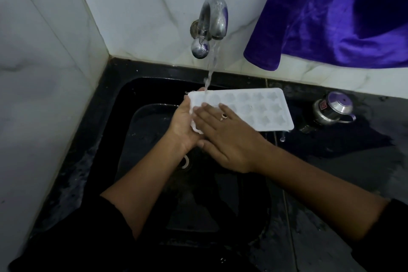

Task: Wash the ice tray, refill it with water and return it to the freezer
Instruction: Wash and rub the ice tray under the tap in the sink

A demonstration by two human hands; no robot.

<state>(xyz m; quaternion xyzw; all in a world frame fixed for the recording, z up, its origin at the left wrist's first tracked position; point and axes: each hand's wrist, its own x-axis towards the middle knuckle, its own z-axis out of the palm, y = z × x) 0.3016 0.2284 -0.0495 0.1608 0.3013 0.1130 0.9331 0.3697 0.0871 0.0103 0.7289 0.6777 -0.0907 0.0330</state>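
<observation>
Head view: I have the white ice tray over the black sink, roughly level, its left end under the stream of water falling from the chrome tap. My left hand grips that short left end, palm against the edge and fingers wrapped behind it. My right hand lies flat on the near-left cells with fingers straight, pressing on the tray and holding nothing; a ring shows on one finger. The tray looks like thin moulded plastic, so I judge it light, a little bendy along its length, and slick now that it is wet; drops hang from its near right corner. The flat rim at the short ends seems the best place to hold it, since the cells give little purchase. Once it is filled I expect it to sag and slop if carried by one end, so both ends should be supported and kept level. To the right, a small steel pot with a lid stands on the dark wet worktop, well apart from the tray, and a purple cloth hangs above it.
</observation>
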